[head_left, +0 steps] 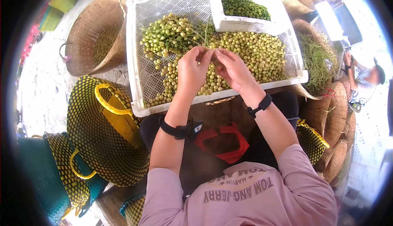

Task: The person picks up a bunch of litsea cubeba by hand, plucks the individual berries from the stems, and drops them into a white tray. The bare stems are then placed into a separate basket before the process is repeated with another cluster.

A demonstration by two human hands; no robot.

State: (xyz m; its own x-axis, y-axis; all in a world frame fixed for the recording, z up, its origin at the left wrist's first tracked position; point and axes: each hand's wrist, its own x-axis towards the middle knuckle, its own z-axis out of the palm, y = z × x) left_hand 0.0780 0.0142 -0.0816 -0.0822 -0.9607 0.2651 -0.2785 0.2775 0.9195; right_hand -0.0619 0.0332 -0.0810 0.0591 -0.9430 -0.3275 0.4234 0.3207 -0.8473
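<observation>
My left hand [191, 71] and my right hand [237, 71] meet fingertip to fingertip over a white perforated plastic crate [131, 62]. Both are closed in a pinch around a thin green stem [205, 37] that sticks up past the fingers. What hangs lower on the stem is hidden by my hands. A heap of small round yellow-green fruits still on stems [168, 33] lies just beyond my left hand. Loose fruits [254, 56] are spread under and right of my hands.
A white foam box [249, 25] of darker green fruits stands in the crate's far right corner. Wicker baskets [92, 25] and a yellow-black woven basket [88, 132] flank the crate. Stripped stems [313, 62] fill a right-hand basket. Another person [362, 74] is at far right.
</observation>
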